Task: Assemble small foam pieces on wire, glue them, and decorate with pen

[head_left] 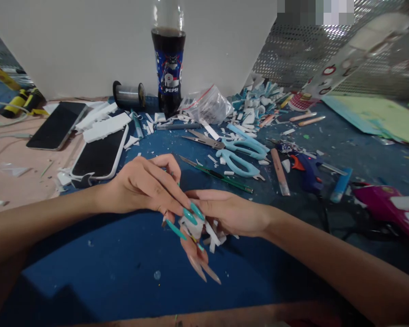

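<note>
My left hand (pixel 146 184) reaches in from the left, its fingers with long teal nails bent down over a bunch of white scraps (pixel 192 226). From the other side my right hand (pixel 233 212) cups the same scraps, and thin white strips stick out beside its palm. Both hands touch each other and are closed round the bunch, which looks like cut foam or card; its inner part is hidden by fingers. Just behind the hands lie a green craft knife (pixel 221 179) and light-blue-handled scissors (pixel 240 150).
A Pepsi bottle (pixel 170 72), a wire spool (pixel 128 94) and a plastic bag (pixel 207 105) stand at the back. Two phones (pixel 57 127) (pixel 100 154) lie left. Rightward are a heap of blue-white scraps (pixel 255 102), a blue glue gun (pixel 308 170) and a magenta tool (pixel 378 202).
</note>
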Demonstrator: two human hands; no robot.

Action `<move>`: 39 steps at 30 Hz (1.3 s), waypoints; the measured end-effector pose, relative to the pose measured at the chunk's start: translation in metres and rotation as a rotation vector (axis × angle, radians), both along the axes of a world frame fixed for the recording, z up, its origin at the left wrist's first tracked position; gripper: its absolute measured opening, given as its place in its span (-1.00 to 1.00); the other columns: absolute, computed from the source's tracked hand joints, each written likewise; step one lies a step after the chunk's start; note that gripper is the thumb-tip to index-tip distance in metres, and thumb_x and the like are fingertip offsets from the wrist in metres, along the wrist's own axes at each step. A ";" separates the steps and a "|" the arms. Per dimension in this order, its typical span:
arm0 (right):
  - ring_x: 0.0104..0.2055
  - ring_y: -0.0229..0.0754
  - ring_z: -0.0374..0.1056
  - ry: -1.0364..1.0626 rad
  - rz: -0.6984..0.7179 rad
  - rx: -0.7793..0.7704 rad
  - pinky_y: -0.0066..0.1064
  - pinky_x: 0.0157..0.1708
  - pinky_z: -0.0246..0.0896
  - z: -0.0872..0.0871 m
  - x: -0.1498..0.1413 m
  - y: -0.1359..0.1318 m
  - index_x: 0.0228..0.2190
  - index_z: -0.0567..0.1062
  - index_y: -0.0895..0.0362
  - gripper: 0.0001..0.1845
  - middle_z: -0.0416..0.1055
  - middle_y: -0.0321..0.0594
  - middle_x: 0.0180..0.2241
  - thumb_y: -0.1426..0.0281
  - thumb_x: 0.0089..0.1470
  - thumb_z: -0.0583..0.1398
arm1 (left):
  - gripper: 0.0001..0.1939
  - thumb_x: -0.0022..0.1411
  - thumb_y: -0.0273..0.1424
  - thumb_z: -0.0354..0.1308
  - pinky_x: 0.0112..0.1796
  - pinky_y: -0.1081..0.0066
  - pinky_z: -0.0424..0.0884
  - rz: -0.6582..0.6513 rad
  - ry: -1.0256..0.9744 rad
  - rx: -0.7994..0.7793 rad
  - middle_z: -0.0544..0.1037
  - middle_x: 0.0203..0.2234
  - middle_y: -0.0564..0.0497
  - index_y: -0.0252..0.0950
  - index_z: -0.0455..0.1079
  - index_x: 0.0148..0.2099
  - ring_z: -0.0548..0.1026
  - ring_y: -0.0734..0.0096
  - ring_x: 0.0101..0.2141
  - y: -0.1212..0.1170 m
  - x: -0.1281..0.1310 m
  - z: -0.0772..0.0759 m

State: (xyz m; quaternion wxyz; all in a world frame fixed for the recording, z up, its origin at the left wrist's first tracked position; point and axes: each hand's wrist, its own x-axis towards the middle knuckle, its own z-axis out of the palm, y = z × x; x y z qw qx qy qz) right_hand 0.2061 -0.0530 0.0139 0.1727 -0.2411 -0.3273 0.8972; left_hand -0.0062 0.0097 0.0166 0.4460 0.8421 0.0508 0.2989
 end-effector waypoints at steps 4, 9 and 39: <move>-0.63 -0.34 0.35 0.018 -0.040 -0.020 -0.59 -0.65 0.19 0.000 -0.002 0.000 -0.20 0.40 0.25 -0.67 0.46 -0.19 -0.55 0.29 0.31 -0.05 | -0.70 0.17 -0.39 0.24 -0.10 0.25 0.39 0.046 -0.002 -0.014 0.65 -0.31 0.11 0.16 0.49 -0.10 0.58 0.30 -0.31 -0.005 0.003 -0.004; -0.68 -0.35 0.33 -0.005 -0.059 -0.031 -0.59 -0.65 0.24 0.006 -0.003 0.000 -0.33 0.43 0.28 -0.47 0.42 -0.21 -0.63 0.24 0.34 -0.20 | -0.69 0.17 -0.38 0.24 -0.06 0.22 0.37 0.099 -0.097 0.016 0.65 -0.30 0.06 0.10 0.47 -0.05 0.59 0.33 -0.33 -0.012 0.010 -0.003; -0.26 -0.16 0.20 -0.825 -0.604 1.431 -0.29 -0.28 0.14 0.010 0.003 -0.003 -0.30 0.27 0.14 -0.60 0.27 -0.12 -0.30 0.09 0.28 -0.13 | -0.80 0.06 -0.54 0.29 -0.29 0.56 0.56 0.583 -0.043 -0.300 0.66 -0.37 0.12 -0.10 0.59 -0.31 0.62 0.43 -0.34 -0.029 0.018 -0.009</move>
